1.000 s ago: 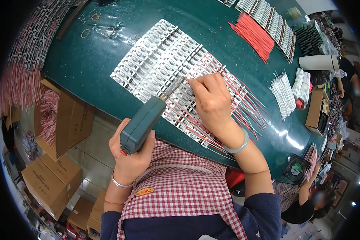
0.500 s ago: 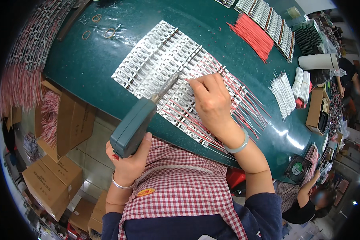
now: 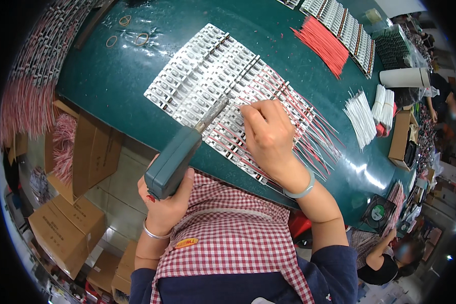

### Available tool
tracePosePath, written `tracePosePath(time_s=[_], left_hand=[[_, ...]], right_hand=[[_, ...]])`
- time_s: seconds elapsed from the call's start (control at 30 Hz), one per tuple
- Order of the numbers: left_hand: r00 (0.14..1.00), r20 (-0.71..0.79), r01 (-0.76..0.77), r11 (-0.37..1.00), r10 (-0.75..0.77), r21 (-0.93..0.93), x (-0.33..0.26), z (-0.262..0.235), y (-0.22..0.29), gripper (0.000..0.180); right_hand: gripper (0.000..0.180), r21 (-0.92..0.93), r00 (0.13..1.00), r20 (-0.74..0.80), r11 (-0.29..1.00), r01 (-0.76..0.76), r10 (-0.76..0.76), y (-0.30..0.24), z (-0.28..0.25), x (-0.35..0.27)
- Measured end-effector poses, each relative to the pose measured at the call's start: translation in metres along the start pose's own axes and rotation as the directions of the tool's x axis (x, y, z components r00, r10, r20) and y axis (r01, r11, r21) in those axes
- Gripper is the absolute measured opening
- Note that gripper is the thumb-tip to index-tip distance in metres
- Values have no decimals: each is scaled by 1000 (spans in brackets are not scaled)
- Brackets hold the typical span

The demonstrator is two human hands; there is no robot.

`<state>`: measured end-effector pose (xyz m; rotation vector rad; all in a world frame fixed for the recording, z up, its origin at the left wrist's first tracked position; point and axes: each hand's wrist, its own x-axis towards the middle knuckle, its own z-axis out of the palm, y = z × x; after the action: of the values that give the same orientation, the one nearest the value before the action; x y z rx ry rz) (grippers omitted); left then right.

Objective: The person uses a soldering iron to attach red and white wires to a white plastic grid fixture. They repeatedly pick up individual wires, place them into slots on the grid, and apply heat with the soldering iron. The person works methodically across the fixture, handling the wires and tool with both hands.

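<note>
Nearest is a red-and-white checked apron (image 3: 228,248), worn over a navy shirt (image 3: 334,268). The left hand (image 3: 166,209), with a silver bangle (image 3: 155,232) at its wrist, is wrapped firmly around the handle of a dark green soldering gun (image 3: 172,162). The metal tip of this tool points up and to the right, over the middle of a panel of silver metal holders (image 3: 187,76), which lies flat on the green table (image 3: 106,86). Whether the tip touches the panel or is slightly above it, I cannot tell from this angle.

The right hand (image 3: 269,133), with a pale green bangle (image 3: 303,188), is bent over the panel, its thumb and forefinger closed together — they pinch the end of a thin red wire (image 3: 240,106), just beside the tip. Many red and white wires (image 3: 316,147) spread from the right part of the panel toward the table.

Farther on the table lie a pile of white wires (image 3: 361,120), a pile of red wires (image 3: 321,46) and, beside it, another panel (image 3: 342,36). Three rubber bands (image 3: 142,39) are at the far left. Beyond the right table edge — smaller in the view — a co-worker (image 3: 382,258) in dark clothing sits.
</note>
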<state>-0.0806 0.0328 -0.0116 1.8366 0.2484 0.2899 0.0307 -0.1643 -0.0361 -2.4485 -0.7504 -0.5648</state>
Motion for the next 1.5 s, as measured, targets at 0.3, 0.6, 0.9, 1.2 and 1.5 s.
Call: tracePosePath(time_s=[0.3, 0.6, 0.9, 1.2, 1.5], left_hand=[[997, 63, 37, 998, -40, 41, 0, -3, 1, 19], [998, 68, -1, 999, -3, 54, 0, -2, 1, 17], [968, -12, 243, 955, -249, -167, -13, -10, 1, 28], [966, -48, 232, 930, -255, -286, -4, -4, 7, 32], [958, -4, 243, 821, -286, -517, 10, 4, 14, 51]], right_hand=[[20, -32, 1000, 9, 999, 14, -13, 2, 3, 2], [19, -55, 999, -2, 998, 32, -32, 3, 5, 2], [19, -67, 999, -15, 997, 46, -47, 3, 7, 1], [19, 4, 1000, 28, 1000, -3, 2, 5, -10, 0], [8, -357, 984, -172, 928, -105, 45, 127, -57, 39]])
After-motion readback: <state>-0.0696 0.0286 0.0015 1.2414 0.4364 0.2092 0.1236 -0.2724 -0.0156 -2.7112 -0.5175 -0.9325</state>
